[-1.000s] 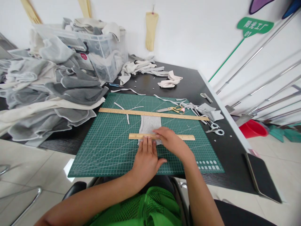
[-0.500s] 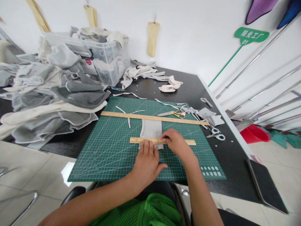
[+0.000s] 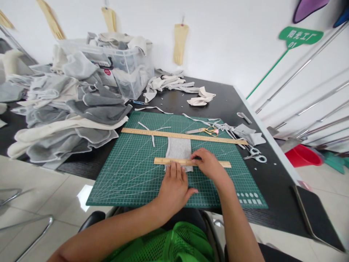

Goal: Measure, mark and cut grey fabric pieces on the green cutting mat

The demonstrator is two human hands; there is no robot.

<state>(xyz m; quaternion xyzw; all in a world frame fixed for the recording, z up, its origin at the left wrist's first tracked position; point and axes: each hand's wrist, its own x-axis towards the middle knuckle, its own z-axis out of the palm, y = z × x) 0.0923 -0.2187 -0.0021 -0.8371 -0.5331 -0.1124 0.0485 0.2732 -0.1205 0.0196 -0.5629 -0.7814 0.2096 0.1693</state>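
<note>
A piece of light grey fabric [image 3: 179, 147] lies on the green cutting mat [image 3: 131, 174]. Across its near part rests a short wooden ruler [image 3: 160, 161]. My left hand [image 3: 174, 191] is open, its fingertips pressed flat on the ruler's near edge and the fabric, thumb spread to the right. At the ruler's right half, my right hand [image 3: 207, 163] is closed in a pinch around a small dark thing, mostly hidden by the fingers. A longer wooden ruler [image 3: 144, 133] crosses the fabric's far edge. Gold-handled scissors [image 3: 208, 131] lie just beyond it.
Piled grey and white fabric [image 3: 68, 120] covers the table's left, before a clear plastic bin [image 3: 131, 72] of cloth. Scraps [image 3: 201, 97] lie behind the mat. White-handled scissors [image 3: 257, 156] lie at its right edge, and a dark tablet-like slab [image 3: 316, 214] at the table's right corner.
The whole view has shifted slightly, so everything appears a little further right. Both hands keep nearly the same places on the short ruler and fabric.
</note>
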